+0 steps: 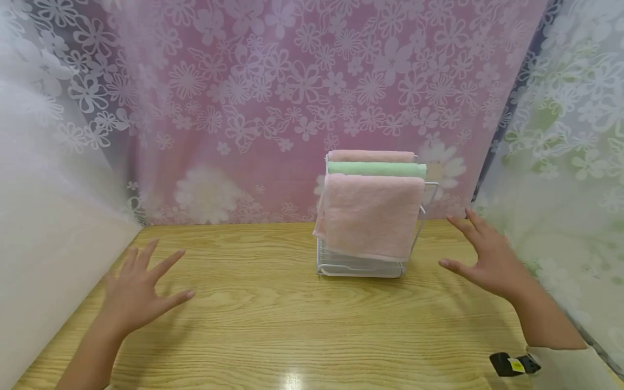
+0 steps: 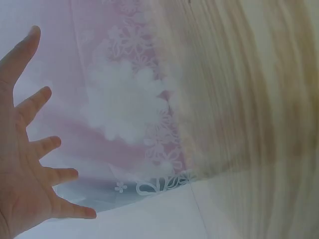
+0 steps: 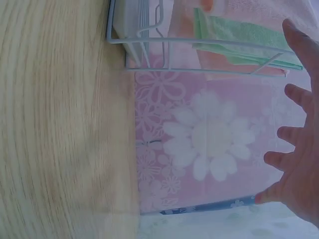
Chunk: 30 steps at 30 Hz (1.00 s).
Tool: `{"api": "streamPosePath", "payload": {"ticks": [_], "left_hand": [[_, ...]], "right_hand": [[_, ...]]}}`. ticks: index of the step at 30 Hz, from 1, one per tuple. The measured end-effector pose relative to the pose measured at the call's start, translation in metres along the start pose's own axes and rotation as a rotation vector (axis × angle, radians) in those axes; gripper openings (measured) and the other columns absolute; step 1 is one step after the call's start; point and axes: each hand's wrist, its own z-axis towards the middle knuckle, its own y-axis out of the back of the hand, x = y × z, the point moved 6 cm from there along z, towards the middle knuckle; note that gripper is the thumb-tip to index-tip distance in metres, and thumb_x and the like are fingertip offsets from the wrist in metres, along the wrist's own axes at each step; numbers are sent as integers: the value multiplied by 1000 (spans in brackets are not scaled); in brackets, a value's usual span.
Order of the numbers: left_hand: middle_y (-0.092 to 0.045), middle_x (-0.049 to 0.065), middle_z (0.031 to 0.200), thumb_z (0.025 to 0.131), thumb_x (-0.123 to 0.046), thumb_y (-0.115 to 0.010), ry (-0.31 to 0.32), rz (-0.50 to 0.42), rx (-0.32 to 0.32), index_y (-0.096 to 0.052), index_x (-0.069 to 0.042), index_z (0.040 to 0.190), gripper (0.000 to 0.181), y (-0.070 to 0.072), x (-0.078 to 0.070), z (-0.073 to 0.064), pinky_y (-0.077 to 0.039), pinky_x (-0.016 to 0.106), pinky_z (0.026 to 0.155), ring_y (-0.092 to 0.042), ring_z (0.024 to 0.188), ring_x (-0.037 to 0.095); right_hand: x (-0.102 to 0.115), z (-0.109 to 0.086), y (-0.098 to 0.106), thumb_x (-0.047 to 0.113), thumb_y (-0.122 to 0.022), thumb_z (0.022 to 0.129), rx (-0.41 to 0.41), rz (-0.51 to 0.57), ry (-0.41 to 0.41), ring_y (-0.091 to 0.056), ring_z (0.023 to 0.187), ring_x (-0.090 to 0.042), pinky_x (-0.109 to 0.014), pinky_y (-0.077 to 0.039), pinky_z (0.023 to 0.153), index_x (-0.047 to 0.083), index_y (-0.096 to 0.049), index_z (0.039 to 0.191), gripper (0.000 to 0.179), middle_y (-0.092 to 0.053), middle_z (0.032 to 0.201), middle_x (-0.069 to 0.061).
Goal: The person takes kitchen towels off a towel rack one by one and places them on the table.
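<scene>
A white wire rack [image 1: 423,216] stands right of centre toward the back of the table. Over its bars hang a pink towel [image 1: 372,216] in front, a green towel [image 1: 375,169] behind it and another pink towel [image 1: 371,156] at the back. My right hand [image 1: 492,260] is held to the right of the rack, apart from it, fingers spread. On the far left, my left hand [image 1: 134,292] hovers over the table with fingers splayed, holding nothing. In the right wrist view the rack's side frame [image 3: 214,42] and the green towel [image 3: 239,37] show beyond the thumb.
The wood-grain table [image 1: 253,325] ends at a pink flowered curtain [image 1: 273,108] behind the rack. Whitish sheets close off the left side [image 1: 49,216] and right side [image 1: 560,216]. A white tray [image 1: 361,270] sits in the rack's base.
</scene>
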Motion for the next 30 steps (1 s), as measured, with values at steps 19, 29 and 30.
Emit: {"api": "streamPosePath", "payload": {"ticks": [19,29,30], "left_hand": [[-39,20,147,65,-40,-89,-158,-205,-239,-57,-23,139,82,8,-27,14,-34,78,79,-39,124,53],[-45,22,142,63,-28,-91,-207,-311,-295,-59,-13,136,81,13,-41,21,-32,73,91,-38,125,52],[-45,22,142,63,-26,-91,-206,-323,-295,-59,-13,136,80,13,-42,21,-32,72,91,-38,125,52]], "right_hand": [[16,7,10,12,-87,73,-157,195,23,-17,141,-49,-79,-18,97,18,-34,153,96,-19,160,-14],[17,4,12,0,-86,70,-287,204,83,-28,142,-21,-27,-31,111,13,-44,148,90,-32,155,-7],[18,4,12,-4,-86,68,-300,215,94,-30,141,-15,-17,-32,106,12,-45,147,90,-33,155,-6]]}}
